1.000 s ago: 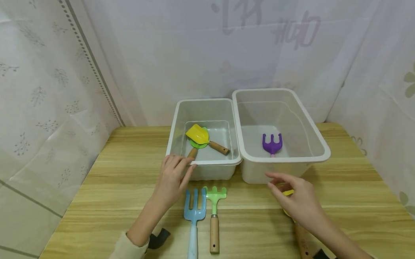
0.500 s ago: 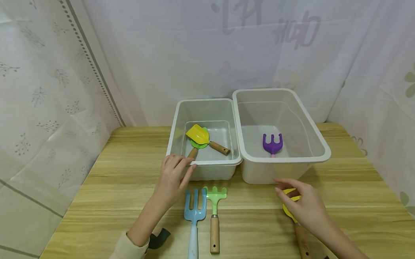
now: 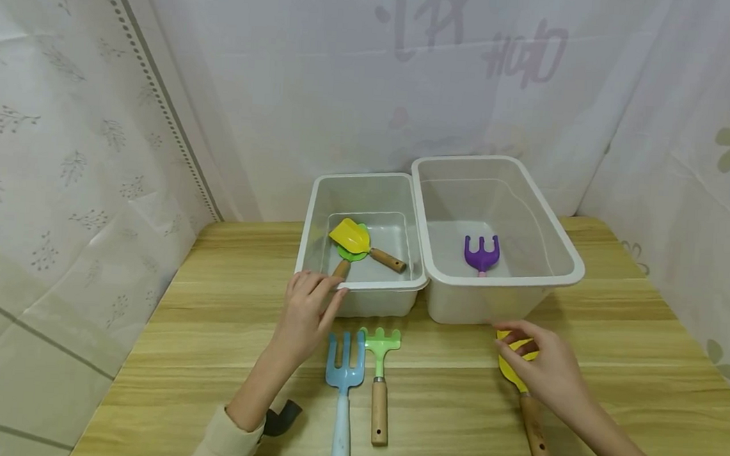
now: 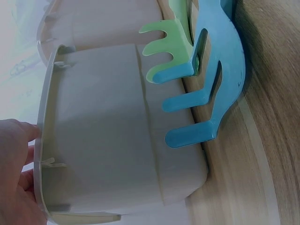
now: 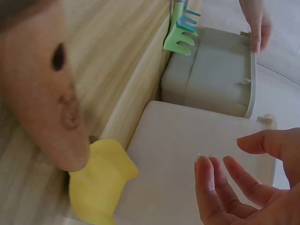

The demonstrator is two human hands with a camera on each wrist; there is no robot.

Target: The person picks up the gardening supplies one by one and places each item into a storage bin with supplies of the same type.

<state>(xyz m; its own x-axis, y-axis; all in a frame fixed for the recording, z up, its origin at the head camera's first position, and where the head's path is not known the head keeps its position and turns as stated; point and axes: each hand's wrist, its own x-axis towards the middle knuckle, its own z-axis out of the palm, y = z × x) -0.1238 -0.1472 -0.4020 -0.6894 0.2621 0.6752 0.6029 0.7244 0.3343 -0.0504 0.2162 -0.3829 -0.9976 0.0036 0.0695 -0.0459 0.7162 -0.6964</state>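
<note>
My left hand [image 3: 305,309] holds the front rim of the smaller white plastic bin [image 3: 378,301], fingers over the edge and thumb on the near side. Inside that bin lie a yellow scoop [image 3: 348,235] and a green-headed tool [image 3: 341,268], both with wooden handles. My right hand [image 3: 550,363] hovers over a yellow hand shovel [image 3: 534,430] on the table, partly covering its blade. Its thumb and fingers are apart with nothing between them, as the right wrist view shows. A light blue hand fork [image 3: 341,422] and a green hand rake [image 3: 379,410] lie side by side between my hands.
A larger white bin [image 3: 495,297] stands against the smaller one on the right, with a purple hand fork [image 3: 482,255] inside. The wooden table [image 3: 229,296] meets patterned curtains [image 3: 272,111] at the back and sides.
My right hand has moved rightward and nearer to me, from in front of the larger bin to over the yellow shovel's blade. The left hand stays on the rim.
</note>
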